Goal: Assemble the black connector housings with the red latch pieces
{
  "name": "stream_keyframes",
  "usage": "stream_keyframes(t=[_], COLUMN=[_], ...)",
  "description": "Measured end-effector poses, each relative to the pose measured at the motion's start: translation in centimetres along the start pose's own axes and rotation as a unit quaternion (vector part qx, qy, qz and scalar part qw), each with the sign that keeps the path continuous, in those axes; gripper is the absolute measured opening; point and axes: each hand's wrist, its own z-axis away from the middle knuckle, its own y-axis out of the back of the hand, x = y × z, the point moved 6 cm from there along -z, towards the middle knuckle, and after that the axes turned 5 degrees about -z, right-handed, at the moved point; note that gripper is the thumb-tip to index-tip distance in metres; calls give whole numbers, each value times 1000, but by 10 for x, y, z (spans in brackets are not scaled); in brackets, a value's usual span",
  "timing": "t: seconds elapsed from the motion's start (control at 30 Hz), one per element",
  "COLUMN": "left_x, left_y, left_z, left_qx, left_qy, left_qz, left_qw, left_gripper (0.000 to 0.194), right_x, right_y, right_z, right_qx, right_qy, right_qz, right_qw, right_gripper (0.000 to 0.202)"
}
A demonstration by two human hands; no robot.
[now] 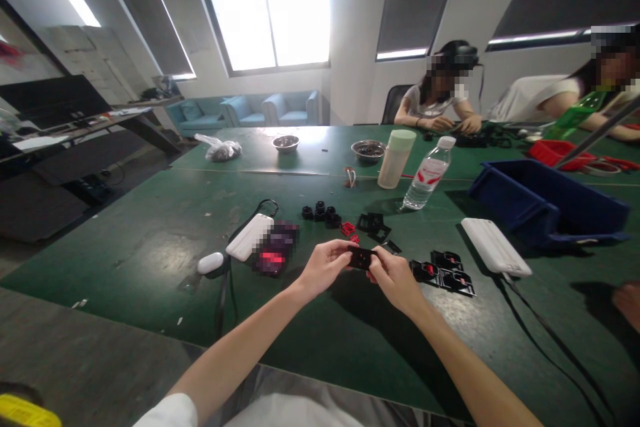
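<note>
Above the green table, a small flat black plastic part [361, 257] is held between my two hands. Its left end is pinched by my left hand [327, 265], thumb on top. My right hand [396, 277] grips the right end the same way. Just beyond lie red plastic pieces [347, 228], flat black frames [373, 222] and a cluster of round black parts [320, 211]. To the right of my right hand rest several black assemblies with red bits [444, 272].
A white power bank [495, 247] with a cable and a blue bin [550, 203] are at right. A water bottle [429, 173] and green-capped bottle [397, 160] stand ahead. Left are another power bank [249, 237], a phone and a white case [210, 263]. Two people sit across.
</note>
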Motion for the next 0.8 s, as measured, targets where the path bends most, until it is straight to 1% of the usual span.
stream_keyframes(t=[0.13, 0.3, 0.53, 0.8], left_x=[2, 4, -1, 3], left_y=[0, 0, 2, 1], left_z=[1, 2, 0, 1], left_qx=[-3, -5, 2, 3], left_qy=[-6, -12, -26, -6], left_qz=[5, -5, -16, -2], left_qw=[1000, 1000, 1000, 1000], left_gripper=[41, 33, 33, 30], right_x=[0, -3, -3, 5], right_y=[0, 1, -3, -4], right_z=[1, 1, 2, 1], right_qx=[-2, -5, -17, -15], right_qy=[-3, -1, -11, -50], right_qz=[-14, -11, -28, -80], right_qw=[1000, 1000, 999, 995], right_gripper=[28, 28, 28, 29])
